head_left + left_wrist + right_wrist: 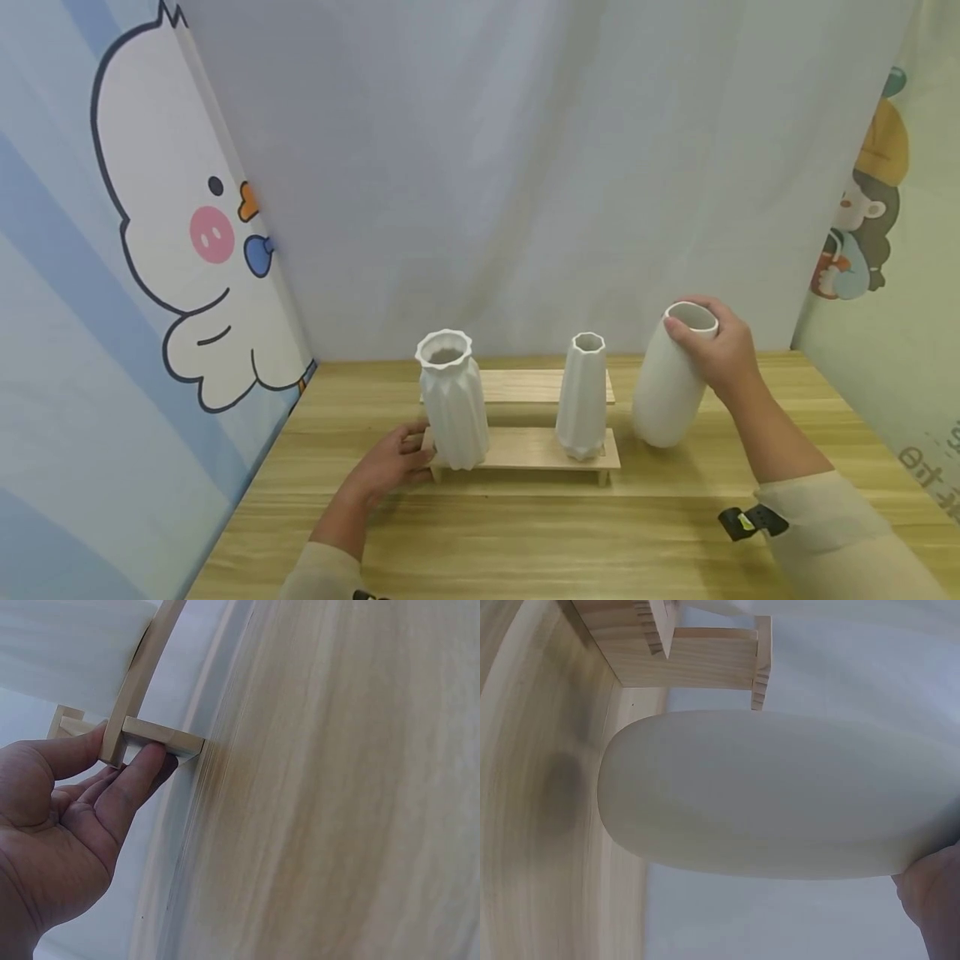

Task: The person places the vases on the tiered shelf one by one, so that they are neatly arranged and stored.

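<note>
My right hand [723, 346] grips a smooth white vase [667, 392] near its rim, thumb at the mouth. This vase tilts beside the right end of a two-tier wooden shelf [517, 448]; in the right wrist view its rounded base [630, 787] appears raised off the table. My left hand [392, 462] pinches the left end of the shelf's lower tier, thumb on the board [116, 739] and fingers beneath in the left wrist view. On that tier stand a pleated white vase [457, 417] with a flared rim at the left and a slim faceted white vase [582, 400] at the right.
The shelf's upper tier [517, 386] lies behind the two standing vases. Under everything is a wood-grain table [525, 542]. A pale curtain [487, 183] hangs along the back, with printed cartoon panels on the left [172, 167] and right [862, 225].
</note>
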`<state>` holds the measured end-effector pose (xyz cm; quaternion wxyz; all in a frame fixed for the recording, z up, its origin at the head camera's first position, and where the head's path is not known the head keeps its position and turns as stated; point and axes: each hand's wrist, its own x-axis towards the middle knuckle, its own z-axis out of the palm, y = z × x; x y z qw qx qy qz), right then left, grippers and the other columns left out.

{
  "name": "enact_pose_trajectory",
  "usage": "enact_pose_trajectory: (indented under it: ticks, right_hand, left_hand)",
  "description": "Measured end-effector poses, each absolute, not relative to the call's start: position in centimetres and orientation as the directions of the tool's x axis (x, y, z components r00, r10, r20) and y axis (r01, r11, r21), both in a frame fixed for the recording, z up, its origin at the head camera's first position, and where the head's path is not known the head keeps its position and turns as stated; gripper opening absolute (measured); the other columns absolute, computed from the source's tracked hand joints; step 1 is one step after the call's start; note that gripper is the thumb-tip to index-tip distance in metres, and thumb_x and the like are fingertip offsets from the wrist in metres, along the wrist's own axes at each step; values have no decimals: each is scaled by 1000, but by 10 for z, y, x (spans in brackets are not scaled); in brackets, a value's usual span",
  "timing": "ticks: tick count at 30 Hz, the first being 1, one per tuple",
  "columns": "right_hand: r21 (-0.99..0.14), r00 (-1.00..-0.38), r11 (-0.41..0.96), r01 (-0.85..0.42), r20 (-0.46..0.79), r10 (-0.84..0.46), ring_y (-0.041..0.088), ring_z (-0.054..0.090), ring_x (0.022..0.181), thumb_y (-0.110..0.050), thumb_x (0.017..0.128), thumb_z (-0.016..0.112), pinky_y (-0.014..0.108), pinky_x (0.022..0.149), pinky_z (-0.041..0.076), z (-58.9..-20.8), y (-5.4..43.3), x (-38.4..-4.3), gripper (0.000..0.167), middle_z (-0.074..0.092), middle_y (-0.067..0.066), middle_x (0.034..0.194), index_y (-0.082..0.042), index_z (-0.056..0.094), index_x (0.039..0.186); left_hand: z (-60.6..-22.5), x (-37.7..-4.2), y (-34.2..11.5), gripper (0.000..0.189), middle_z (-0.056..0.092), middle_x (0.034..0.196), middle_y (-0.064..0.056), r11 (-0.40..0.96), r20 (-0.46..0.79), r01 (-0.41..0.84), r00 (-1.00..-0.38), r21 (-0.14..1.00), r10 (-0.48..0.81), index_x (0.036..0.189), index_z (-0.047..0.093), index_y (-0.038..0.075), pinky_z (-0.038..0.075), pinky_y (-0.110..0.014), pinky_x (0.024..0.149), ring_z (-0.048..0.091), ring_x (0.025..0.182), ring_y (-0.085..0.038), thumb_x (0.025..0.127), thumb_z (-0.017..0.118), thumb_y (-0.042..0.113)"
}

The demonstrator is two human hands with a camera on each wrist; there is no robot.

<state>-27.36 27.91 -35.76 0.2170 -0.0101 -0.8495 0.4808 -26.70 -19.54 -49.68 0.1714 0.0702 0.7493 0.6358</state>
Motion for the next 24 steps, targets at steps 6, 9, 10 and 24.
enact_pose_trajectory:
  ticks: [6, 9, 10, 24]
  right_hand:
    - [-815, -898, 541, -207, 378, 226, 17, 57, 89, -45, 90, 66, 27, 64, 53, -352, 280, -275, 52, 60, 13, 112, -11, 58, 128]
    - [-817, -900, 537, -211, 377, 219, 15, 57, 88, -45, 90, 66, 27, 63, 54, -351, 282, -275, 52, 60, 12, 111, -11, 58, 128]
    - [-818, -901, 535, -212, 376, 217, 15, 57, 88, -45, 90, 66, 27, 63, 54, -350, 282, -275, 52, 60, 13, 112, -10, 58, 128]
    - [-831, -913, 527, -176, 339, 229, 19, 57, 90, -49, 90, 65, 29, 64, 54, -338, 284, -274, 55, 57, 11, 113, -12, 55, 129]
  left_hand:
    - [-497, -267, -195, 62, 36, 151, -29, 187, -168, -112, -933, 976, 319, 149, 35, 10, 55, -45, 97, 50, 130, -42, 96, 65, 20]
    - [-497, -266, -195, 62, 36, 151, -29, 186, -170, -115, -933, 976, 317, 149, 35, 10, 55, -45, 97, 50, 130, -42, 96, 65, 19]
    - [-497, -266, -195, 62, 37, 151, -29, 186, -171, -115, -933, 976, 316, 149, 35, 10, 55, -45, 97, 50, 130, -42, 96, 65, 19]
    - [-498, -267, -195, 63, 36, 152, -28, 182, -173, -119, -932, 976, 317, 149, 35, 10, 55, -46, 97, 50, 130, -41, 95, 66, 21]
